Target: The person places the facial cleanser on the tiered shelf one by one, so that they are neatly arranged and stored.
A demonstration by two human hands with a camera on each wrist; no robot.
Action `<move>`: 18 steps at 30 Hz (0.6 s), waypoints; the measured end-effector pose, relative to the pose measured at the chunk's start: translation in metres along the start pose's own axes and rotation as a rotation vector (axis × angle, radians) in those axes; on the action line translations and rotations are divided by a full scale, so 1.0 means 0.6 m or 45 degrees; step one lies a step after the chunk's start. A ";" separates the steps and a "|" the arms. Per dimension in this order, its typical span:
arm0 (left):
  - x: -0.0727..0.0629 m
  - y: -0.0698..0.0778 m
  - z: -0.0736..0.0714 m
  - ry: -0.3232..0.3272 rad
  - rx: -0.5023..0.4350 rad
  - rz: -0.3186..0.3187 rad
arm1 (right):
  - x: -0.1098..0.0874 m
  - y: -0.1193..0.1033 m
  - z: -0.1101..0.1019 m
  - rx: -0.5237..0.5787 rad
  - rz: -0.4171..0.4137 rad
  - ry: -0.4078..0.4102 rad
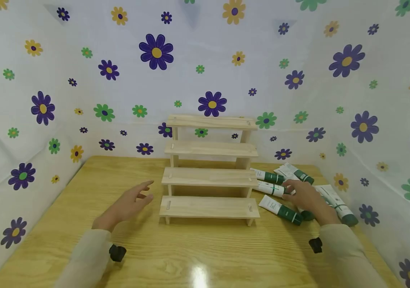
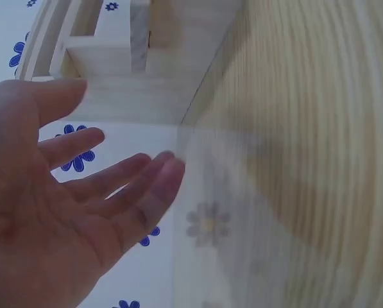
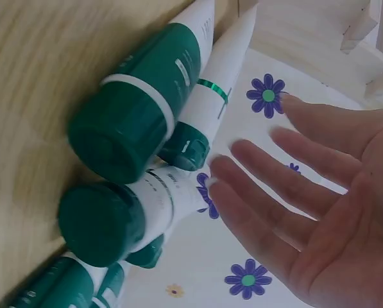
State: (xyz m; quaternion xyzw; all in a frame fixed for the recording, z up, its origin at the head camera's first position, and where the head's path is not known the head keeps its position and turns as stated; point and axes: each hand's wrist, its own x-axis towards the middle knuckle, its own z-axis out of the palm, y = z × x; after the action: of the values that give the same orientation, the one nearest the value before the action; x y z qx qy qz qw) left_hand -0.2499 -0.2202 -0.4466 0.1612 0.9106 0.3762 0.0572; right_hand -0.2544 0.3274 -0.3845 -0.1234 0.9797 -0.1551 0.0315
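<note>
A pale wooden step rack (image 1: 210,207) with several tiers stands in the middle of the table. Left of it hovers my left hand (image 1: 129,204), fingers loosely extended and holding nothing; its palm also faces the left wrist view. Over the heap of white and green squeeze tubes to the rack's right is my right hand (image 1: 305,196). In the right wrist view its fingers (image 3: 281,179) are spread, with no tube between them. A green-capped tube (image 3: 133,109) lies close by in that view. Another tube (image 1: 280,210) lies at the heap's front, and my hand partly hides others.
The wooden table (image 1: 176,252) reaches to a white flowered cloth (image 1: 190,86) behind and at both sides. One large tube (image 1: 338,204) lies by the right-hand cloth. Some tubes touch or overlap, near the rack's right end.
</note>
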 end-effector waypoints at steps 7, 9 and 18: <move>-0.004 -0.003 0.035 -0.087 -0.358 0.013 | -0.007 0.016 0.021 0.071 0.000 -0.136; -0.004 -0.005 0.042 -0.097 -0.428 0.036 | -0.008 0.019 0.028 0.071 0.011 -0.159; 0.004 -0.008 0.054 -0.108 -0.555 0.064 | -0.006 0.023 0.040 0.058 0.004 -0.159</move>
State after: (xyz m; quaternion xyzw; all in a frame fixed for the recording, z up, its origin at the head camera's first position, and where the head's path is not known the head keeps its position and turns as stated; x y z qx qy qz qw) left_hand -0.2458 -0.2007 -0.4730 0.1832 0.8002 0.5584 0.1197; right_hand -0.2519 0.3336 -0.4117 -0.1303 0.9722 -0.1693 0.0956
